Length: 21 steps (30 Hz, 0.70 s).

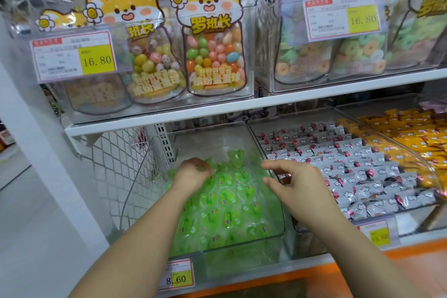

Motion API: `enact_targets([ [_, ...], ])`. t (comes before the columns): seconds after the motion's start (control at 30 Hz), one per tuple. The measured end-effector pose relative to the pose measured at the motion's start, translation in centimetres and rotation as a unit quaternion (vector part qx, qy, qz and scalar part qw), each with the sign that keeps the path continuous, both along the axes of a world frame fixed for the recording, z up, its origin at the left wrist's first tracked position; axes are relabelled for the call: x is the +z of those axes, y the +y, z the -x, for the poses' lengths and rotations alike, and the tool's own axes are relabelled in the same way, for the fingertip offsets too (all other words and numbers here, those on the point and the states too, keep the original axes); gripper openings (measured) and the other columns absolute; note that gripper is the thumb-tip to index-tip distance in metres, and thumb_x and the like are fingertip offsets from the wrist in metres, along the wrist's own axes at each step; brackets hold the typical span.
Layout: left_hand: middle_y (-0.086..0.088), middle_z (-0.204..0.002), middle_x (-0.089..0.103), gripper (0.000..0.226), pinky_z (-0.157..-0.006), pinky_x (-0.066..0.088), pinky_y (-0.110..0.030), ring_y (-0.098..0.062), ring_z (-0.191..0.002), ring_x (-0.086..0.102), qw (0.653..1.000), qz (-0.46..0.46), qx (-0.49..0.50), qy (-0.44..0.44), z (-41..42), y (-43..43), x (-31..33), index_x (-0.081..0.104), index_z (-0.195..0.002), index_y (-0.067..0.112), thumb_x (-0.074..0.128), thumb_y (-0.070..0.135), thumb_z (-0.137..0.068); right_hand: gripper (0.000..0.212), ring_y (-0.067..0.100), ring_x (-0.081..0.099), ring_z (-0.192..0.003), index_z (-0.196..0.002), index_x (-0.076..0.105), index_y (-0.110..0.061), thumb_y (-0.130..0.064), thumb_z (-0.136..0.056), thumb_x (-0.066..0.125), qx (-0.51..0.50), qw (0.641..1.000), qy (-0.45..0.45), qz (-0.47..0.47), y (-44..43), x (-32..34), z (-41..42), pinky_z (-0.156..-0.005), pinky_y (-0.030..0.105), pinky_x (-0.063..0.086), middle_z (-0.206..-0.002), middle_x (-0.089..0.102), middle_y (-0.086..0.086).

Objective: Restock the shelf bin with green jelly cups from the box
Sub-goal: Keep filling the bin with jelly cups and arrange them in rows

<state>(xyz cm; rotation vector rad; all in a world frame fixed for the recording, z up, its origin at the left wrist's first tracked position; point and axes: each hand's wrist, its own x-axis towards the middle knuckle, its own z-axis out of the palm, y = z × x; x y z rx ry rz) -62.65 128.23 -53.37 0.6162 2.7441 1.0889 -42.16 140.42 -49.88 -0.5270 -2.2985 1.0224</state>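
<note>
Left hand (pixel 193 173) fingers curled down onto green jelly cups (pixel 227 201) at back left of pile; whether it pinches one, cannot tell; right hand (pixel 294 180) hovers over right side of pile, fingers loosely curled, thumb and forefinger apart, holding nothing; cups heaped in clear shelf bin (pixel 254 259), from front wall up toward back; price tag (pixel 177 276) reading 8.60 on bin front; silver-wrapped sweets (pixel 350 172) in next bin right; fox-shaped candy pouches (pixel 212 38) on shelf above.

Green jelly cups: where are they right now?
In the head view, the green jelly cups fill the clear bin on the lower shelf, left of the silver-wrapped sweets.
</note>
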Motion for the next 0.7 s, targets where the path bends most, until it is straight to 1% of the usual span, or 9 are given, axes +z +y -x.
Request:
enact_targets([
  [0.1,-0.003,-0.079,0.057,0.022,-0.055,0.036,-0.024,-0.021,-0.070,0.054,0.998,-0.023,0.055,-0.013,0.4,0.4,0.2,0.056,-0.082,0.014,0.068,0.032,-0.083,0.025,-0.004,0.055,-0.057,-0.105,0.070,-0.027,-0.016,-0.082,0.069,0.004,1.000,-0.001,0.001,0.0,-0.1,0.0,-0.060,0.002,0.040,-0.091,0.064,-0.019],
  [0.2,-0.007,-0.067,0.057,0.030,-0.058,0.037,-0.027,-0.028,-0.074,0.059,0.997,-0.029,0.071,-0.026,0.9,0.8,0.4,0.054,-0.066,0.013,0.065,0.032,-0.086,0.025,-0.007,0.055,-0.059,-0.104,0.070,-0.028,-0.017,-0.082,0.069,0.003,1.000,0.000,0.000,0.0,-0.1,0.1,-0.060,0.000,0.038,-0.094,0.066,-0.019],
  [0.27,-0.013,-0.092,0.066,0.021,-0.073,0.048,-0.029,-0.031,-0.090,0.065,0.995,-0.051,0.076,-0.046,1.3,1.1,0.1,0.063,-0.091,0.007,0.068,0.026,-0.084,0.025,-0.007,0.055,-0.063,-0.104,0.070,-0.029,-0.017,-0.082,0.069,0.002,1.000,-0.001,0.000,0.0,-0.1,0.1,-0.062,-0.001,0.037,-0.095,0.065,-0.020],
  [0.37,-0.016,-0.122,0.059,0.045,-0.089,0.052,-0.036,-0.030,-0.101,0.063,0.987,-0.100,0.082,-0.097,1.5,1.6,-0.2,0.054,-0.122,0.005,0.072,0.013,-0.081,0.025,-0.004,0.058,-0.069,-0.105,0.070,-0.028,-0.017,-0.082,0.068,0.000,1.000,-0.003,0.006,0.1,0.0,0.2,-0.065,0.000,0.038,-0.094,0.062,-0.024],
  [0.43,-0.017,-0.132,0.052,0.052,-0.084,0.054,-0.034,-0.028,-0.094,0.062,0.984,-0.121,0.071,-0.109,1.4,1.6,-0.2,0.050,-0.130,0.009,0.070,0.007,-0.082,0.025,-0.005,0.058,-0.070,-0.105,0.070,-0.028,-0.017,-0.082,0.068,0.000,1.000,-0.007,0.001,0.1,0.0,0.2,-0.065,-0.001,0.038,-0.092,0.060,-0.026],
  [0.5,-0.017,-0.132,0.051,0.056,-0.061,0.054,-0.024,-0.020,-0.069,0.059,0.982,-0.125,0.041,-0.138,1.1,1.4,0.0,0.046,-0.135,0.011,0.067,0.004,-0.084,0.025,-0.007,0.057,-0.071,-0.105,0.070,-0.028,-0.017,-0.083,0.068,0.001,1.000,-0.007,-0.001,0.1,0.0,0.2,-0.065,-0.001,0.038,-0.091,0.059,-0.026],
  [0.57,-0.015,-0.110,0.062,0.051,-0.043,0.046,-0.014,-0.015,-0.057,0.054,0.974,-0.129,0.027,-0.185,1.0,1.2,-0.2,0.048,-0.133,0.008,0.065,0.002,-0.086,0.025,-0.007,0.057,-0.071,-0.105,0.070,-0.028,-0.017,-0.083,0.068,0.000,1.000,-0.006,0.000,0.0,0.0,0.1,-0.065,-0.001,0.038,-0.091,0.059,-0.026],
  [0.63,-0.011,-0.082,0.061,0.039,-0.046,0.049,-0.014,-0.014,-0.060,0.056,0.952,-0.179,0.054,-0.242,0.9,1.1,-0.2,0.052,-0.126,-0.001,0.060,-0.002,-0.088,0.025,-0.005,0.058,-0.071,-0.105,0.070,-0.028,-0.016,-0.083,0.068,-0.001,1.000,-0.006,-0.002,0.0,0.0,0.1,-0.064,-0.001,0.038,-0.090,0.059,-0.026],
  [0.7,-0.011,-0.082,0.058,0.034,-0.055,0.055,-0.019,-0.014,-0.067,0.058,0.915,-0.248,0.092,-0.304,1.0,1.3,-0.2,0.051,-0.125,-0.003,0.052,-0.006,-0.091,0.025,-0.002,0.059,-0.071,-0.105,0.069,-0.028,-0.017,-0.083,0.068,0.000,1.000,-0.009,-0.004,0.0,0.0,0.1,-0.064,-0.002,0.038,-0.093,0.060,-0.025],
])
